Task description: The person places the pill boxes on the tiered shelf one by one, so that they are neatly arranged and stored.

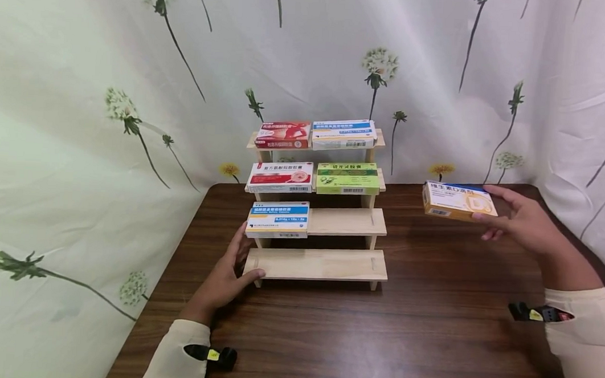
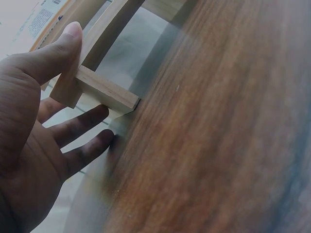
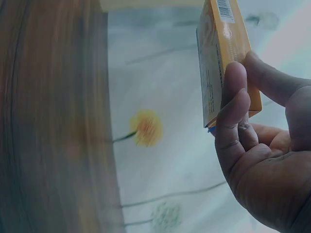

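Observation:
In the head view my right hand (image 1: 524,220) pinches a white and orange vitamin D medicine box (image 1: 458,200) above the table, right of a stepped wooden rack (image 1: 316,264). The right wrist view shows the box's orange side (image 3: 233,43) between thumb and fingers. At the rack's lower left end is my left hand (image 1: 228,279), its thumb on the lowest step and its fingers spread along the side. On the third step down sits a blue and white medicine box (image 1: 277,218), at the left; bare wood shows beside it.
Higher steps carry a red box (image 1: 282,135), another blue and white box (image 1: 343,134), a red and white box (image 1: 280,176) and a green box (image 1: 348,178). The rack stands on a dark wooden table (image 1: 315,344). Behind hangs a dandelion-print cloth (image 1: 315,52).

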The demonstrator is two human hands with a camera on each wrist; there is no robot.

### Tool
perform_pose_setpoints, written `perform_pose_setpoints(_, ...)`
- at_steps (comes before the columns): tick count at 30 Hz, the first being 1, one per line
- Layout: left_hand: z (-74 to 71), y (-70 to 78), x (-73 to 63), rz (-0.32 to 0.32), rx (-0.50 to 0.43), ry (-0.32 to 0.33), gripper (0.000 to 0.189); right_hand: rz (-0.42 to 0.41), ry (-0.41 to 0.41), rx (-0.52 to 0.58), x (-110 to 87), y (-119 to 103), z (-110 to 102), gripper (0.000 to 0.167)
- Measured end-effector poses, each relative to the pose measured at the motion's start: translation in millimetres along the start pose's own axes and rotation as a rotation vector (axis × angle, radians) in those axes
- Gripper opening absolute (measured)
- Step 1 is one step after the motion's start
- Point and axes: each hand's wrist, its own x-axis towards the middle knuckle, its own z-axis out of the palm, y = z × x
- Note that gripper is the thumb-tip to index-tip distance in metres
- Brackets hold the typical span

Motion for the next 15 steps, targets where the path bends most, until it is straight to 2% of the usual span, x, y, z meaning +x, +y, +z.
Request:
perform_pose_setpoints(7, -1.0, 0.3, -0.4, 0.013, 0.009, 0.001, 0.117, -0.018, -0.036, -0.003, -12.8, -28, 11, 0.083)
perform_pose_setpoints(15, -0.3, -0.5, -0.9, 0.013, 0.014, 0.001, 0.116, -0.059, -0.103, 0.057, -19.5, -50, 28, 0.079)
